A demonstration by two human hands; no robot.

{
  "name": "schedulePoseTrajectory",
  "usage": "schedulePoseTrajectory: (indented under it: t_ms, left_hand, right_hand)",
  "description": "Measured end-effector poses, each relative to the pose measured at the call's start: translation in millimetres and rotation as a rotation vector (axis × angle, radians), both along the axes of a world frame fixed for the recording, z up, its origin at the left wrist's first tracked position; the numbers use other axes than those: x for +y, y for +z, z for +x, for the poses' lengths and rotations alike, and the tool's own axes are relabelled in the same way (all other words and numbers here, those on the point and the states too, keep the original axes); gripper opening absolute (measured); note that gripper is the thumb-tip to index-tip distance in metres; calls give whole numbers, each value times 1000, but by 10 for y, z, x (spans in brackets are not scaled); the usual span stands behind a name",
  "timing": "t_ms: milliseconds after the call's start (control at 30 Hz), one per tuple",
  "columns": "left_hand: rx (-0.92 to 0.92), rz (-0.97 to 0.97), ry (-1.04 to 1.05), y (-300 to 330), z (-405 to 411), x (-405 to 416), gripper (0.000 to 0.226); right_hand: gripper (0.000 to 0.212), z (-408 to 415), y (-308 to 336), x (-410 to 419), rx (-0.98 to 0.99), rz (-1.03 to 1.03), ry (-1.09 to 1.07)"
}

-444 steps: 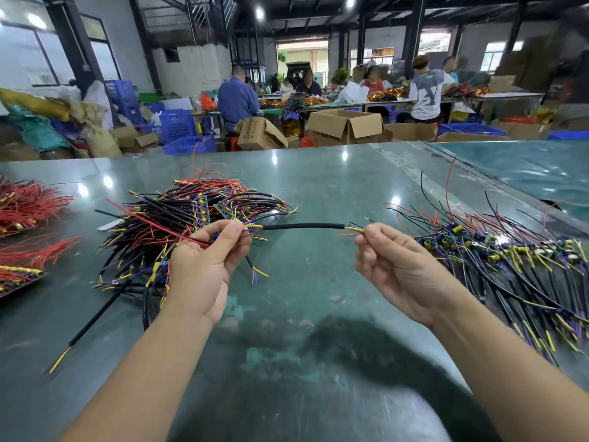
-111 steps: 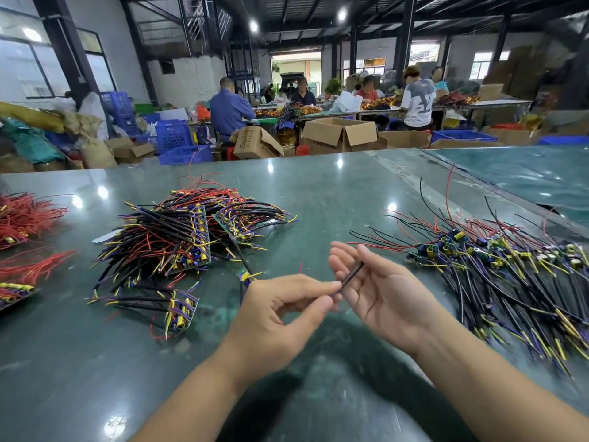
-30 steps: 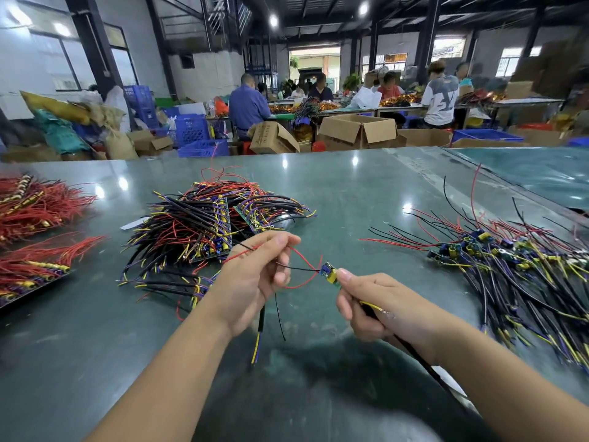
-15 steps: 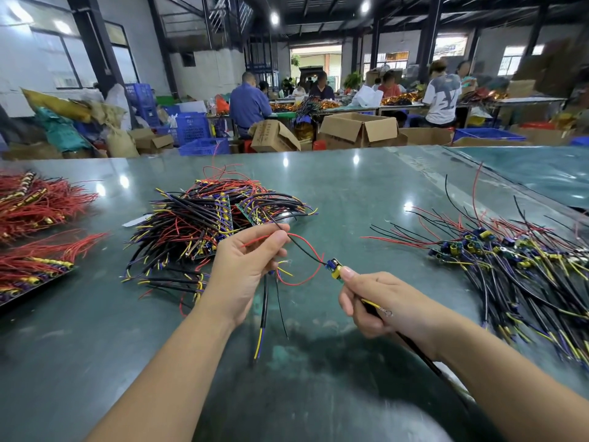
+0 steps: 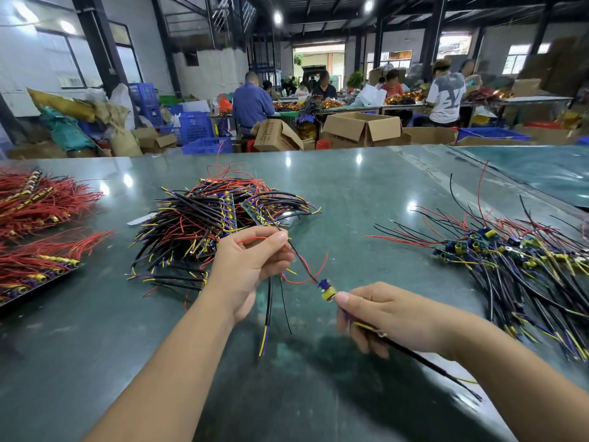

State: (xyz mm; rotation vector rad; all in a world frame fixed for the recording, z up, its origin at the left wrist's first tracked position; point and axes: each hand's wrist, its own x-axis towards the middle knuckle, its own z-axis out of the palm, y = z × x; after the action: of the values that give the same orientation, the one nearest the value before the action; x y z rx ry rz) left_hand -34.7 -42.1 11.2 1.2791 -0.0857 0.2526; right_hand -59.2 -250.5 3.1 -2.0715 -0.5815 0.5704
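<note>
My left hand (image 5: 247,269) pinches thin red and black wires (image 5: 301,261) between thumb and fingers above the green table (image 5: 350,193). A thicker black cable (image 5: 268,311) with yellow and blue ends hangs down from it. My right hand (image 5: 389,317) grips a small blue and yellow component (image 5: 326,290) at the fingertips, together with a black sleeved cable (image 5: 424,363) that runs back under the wrist. The thin wires join the two hands.
A heap of wired circuit boards (image 5: 216,218) lies behind my left hand. A spread of loose wired parts (image 5: 522,266) lies at the right. Red wire bundles (image 5: 35,202) and a tray (image 5: 38,275) sit at the left. Cardboard boxes (image 5: 363,129) and people stand beyond.
My left hand has risen slightly and drawn the thin wires tighter. My right hand has stayed in place with the component.
</note>
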Motion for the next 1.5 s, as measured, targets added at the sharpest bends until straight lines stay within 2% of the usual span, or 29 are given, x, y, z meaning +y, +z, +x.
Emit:
schedulePoseTrajectory:
  t_ms: [67,167,267,400,633,767,867,1033,1233,1367,1500]
  left_hand:
    - [-5,19,5,-7,-1,-24,12]
    - [-7,69,-31,-37,-11,-93,9]
    - [8,111,-108,-68,-33,-149,1]
    - [30,122,-138,-73,-52,-160,11]
    - [78,-41,-84,-19,-35,-144,37]
    - [143,-278,-208,-47,-52,-237,33]
    - [145,-313,-286,-77,-76,-294,30]
    - [66,-164,-222,-99,-65,-300,16]
    - [15,-38,-161,-95,-45,-238,31]
    - [-12,244,11,-134,-18,-210,28]
    - [-63,513,94,-154,2,-158,31]
  right_hand:
    - [30,-7,-7,23,-44,6,-93]
    - [21,-8,-20,80,-48,136,-162]
    - [12,16,-85,155,-163,129,-223]
    - [20,3,-131,228,-148,217,-272]
    - [27,31,-91,189,-57,409,-355]
    - [24,28,-78,205,-29,488,-381]
    - [25,30,-67,204,-8,520,-400]
    - [24,34,-67,209,34,537,-397]
    - [21,7,-32,187,37,480,-324]
    - [21,-39,-11,179,-30,300,-199]
    - [21,-68,17,161,-30,228,-119]
